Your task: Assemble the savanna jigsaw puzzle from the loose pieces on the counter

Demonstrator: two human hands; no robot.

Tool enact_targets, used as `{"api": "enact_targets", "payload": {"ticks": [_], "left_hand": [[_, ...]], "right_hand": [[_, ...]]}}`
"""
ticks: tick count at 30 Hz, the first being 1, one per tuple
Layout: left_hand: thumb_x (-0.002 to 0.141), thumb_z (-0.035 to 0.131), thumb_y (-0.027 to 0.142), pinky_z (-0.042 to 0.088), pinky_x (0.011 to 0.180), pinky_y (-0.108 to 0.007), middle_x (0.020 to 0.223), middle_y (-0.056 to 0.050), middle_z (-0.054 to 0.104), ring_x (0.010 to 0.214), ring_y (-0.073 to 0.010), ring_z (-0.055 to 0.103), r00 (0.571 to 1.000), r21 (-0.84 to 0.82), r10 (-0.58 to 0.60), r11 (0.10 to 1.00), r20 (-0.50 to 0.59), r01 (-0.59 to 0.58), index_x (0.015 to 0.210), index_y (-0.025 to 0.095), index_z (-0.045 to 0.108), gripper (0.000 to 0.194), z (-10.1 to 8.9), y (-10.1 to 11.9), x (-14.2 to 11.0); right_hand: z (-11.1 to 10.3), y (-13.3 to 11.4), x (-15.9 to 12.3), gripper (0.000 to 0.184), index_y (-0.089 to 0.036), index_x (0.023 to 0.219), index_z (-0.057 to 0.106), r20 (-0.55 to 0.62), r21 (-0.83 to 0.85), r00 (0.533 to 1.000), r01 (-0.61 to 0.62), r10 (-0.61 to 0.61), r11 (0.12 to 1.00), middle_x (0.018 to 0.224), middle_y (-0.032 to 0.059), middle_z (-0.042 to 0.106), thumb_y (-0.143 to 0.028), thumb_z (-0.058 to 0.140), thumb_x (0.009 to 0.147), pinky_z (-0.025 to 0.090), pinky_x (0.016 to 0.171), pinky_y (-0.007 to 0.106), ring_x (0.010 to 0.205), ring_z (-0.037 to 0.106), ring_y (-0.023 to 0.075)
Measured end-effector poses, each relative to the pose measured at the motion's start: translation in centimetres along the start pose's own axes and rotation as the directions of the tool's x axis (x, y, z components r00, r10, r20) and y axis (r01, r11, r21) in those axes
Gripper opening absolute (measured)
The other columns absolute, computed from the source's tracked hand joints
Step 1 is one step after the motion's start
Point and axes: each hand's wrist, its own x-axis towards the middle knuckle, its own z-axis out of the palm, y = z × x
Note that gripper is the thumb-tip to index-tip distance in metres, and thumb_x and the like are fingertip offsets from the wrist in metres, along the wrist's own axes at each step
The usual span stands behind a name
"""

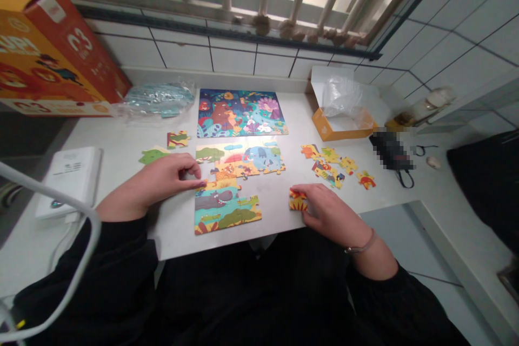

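My left hand (172, 175) is at the left edge of a half-joined animal jigsaw, its fingers curled and closed on a yellow-edged puzzle piece there. The jigsaw's lower section (227, 205) shows a hippo in water; its upper section (247, 159) shows an elephant and trees. A gap lies between them on the right side. Near the table's front edge, my right hand (330, 213) grips a yellow-and-orange puzzle piece (298, 201) between thumb and fingers. Several loose pieces (330, 165) lie beyond that hand. Two more, a green piece (153, 155) and a patterned piece (177, 139), lie beyond my left hand.
A joined dark-blue night-scene puzzle (242, 113) lies behind. An orange box (344, 128) with plastic wrap stands back right, near a black pixelated item (391, 151). At left are a large orange carton (52, 54), a bagged blue-green bundle (160, 100), a white device (71, 178) and a cable (91, 232).
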Motion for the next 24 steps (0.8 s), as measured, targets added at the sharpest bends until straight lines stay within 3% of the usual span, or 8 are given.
{"api": "enact_targets", "payload": {"ticks": [4,7,11,13,16,18,21,24], "left_hand": [[0.088,0.079,0.06,0.038,0.066,-0.03,0.079,-0.001,0.067,0.072,-0.0188,0.058,1.0,-0.01,-0.014,1.0,-0.004,0.014,0.087,0.024,0.076,0.036,0.1,-0.1,0.0],[0.088,0.08,0.061,0.038,0.067,-0.03,0.078,-0.001,0.067,0.072,-0.0186,0.058,1.0,-0.016,-0.008,1.0,-0.005,0.008,0.088,0.024,0.077,0.037,0.1,-0.4,0.0],[0.089,0.08,0.059,0.04,0.068,-0.03,0.081,-0.002,0.069,0.074,-0.0186,0.059,1.0,-0.012,0.005,1.0,-0.011,-0.005,0.088,0.025,0.077,0.035,0.2,-0.7,0.0],[0.089,0.081,0.057,0.041,0.069,-0.03,0.082,-0.002,0.07,0.075,-0.0189,0.06,1.0,-0.018,0.014,1.0,-0.016,-0.014,0.088,0.025,0.078,0.033,0.2,-0.8,0.0],[0.089,0.082,0.056,0.042,0.07,-0.031,0.083,-0.003,0.071,0.076,-0.0196,0.061,0.999,-0.031,0.031,0.999,-0.028,-0.032,0.088,0.025,0.078,0.031,0.2,-0.9,0.1],[0.088,0.082,0.057,0.043,0.07,-0.031,0.083,-0.003,0.072,0.076,-0.02,0.062,0.999,-0.035,0.039,0.999,-0.035,-0.04,0.087,0.025,0.078,0.032,0.3,-1.0,0.1],[0.089,0.082,0.058,0.043,0.069,-0.031,0.083,-0.003,0.072,0.076,-0.0204,0.062,0.999,-0.034,0.034,0.999,-0.031,-0.035,0.087,0.026,0.078,0.032,0.3,-1.0,0.1],[0.089,0.082,0.057,0.042,0.068,-0.031,0.081,-0.002,0.07,0.074,-0.0197,0.06,0.999,-0.029,0.024,0.999,-0.03,-0.025,0.087,0.025,0.077,0.033,0.3,-0.7,0.1]], "right_hand": [[-1.1,2.2,-0.9,0.054,-0.027,0.148,0.062,-0.074,-0.033,0.997,-0.019,0.017,0.999,0.152,0.0128,0.07,-0.02,0.067,0.095,0.054,0.124,0.06,0.142,0.067,0.0329],[-1.6,4.1,-0.7,0.04,-0.021,0.142,0.066,-0.211,-0.14,0.969,-0.159,0.128,0.977,0.144,0.0185,0.074,-0.033,0.063,0.104,0.055,0.12,0.062,0.135,0.07,0.037],[-2.6,6.6,-0.2,0.046,-0.013,0.14,0.068,-0.311,-0.297,0.907,-0.376,0.283,0.878,0.135,0.0242,0.076,-0.037,0.06,0.102,0.056,0.115,0.063,0.126,0.072,0.0421],[-3.6,7.9,-0.5,0.048,-0.011,0.141,0.067,-0.343,-0.327,0.861,-0.484,0.376,0.811,0.135,0.0252,0.076,-0.037,0.058,0.102,0.057,0.112,0.06,0.124,0.072,0.0417],[-5.4,10.4,-2.0,0.051,-0.009,0.144,0.066,-0.402,-0.341,0.737,-0.672,0.544,0.658,0.132,0.0268,0.076,-0.034,0.058,0.099,0.058,0.107,0.054,0.119,0.074,0.04],[-6.3,12.3,-3.4,0.058,-0.007,0.145,0.066,-0.374,-0.334,0.681,-0.733,0.63,0.593,0.132,0.0278,0.076,-0.036,0.064,0.095,0.058,0.106,0.052,0.119,0.075,0.0399],[-6.9,14.8,-5.5,0.066,-0.008,0.143,0.068,-0.25,-0.285,0.69,-0.723,0.679,0.63,0.134,0.0257,0.076,-0.045,0.072,0.088,0.058,0.109,0.051,0.123,0.074,0.039],[-6.7,16.2,-6.8,0.067,-0.012,0.141,0.068,-0.237,-0.191,0.686,-0.727,0.688,0.659,0.132,0.0216,0.078,-0.051,0.073,0.086,0.06,0.103,0.05,0.115,0.076,0.0354]]}}
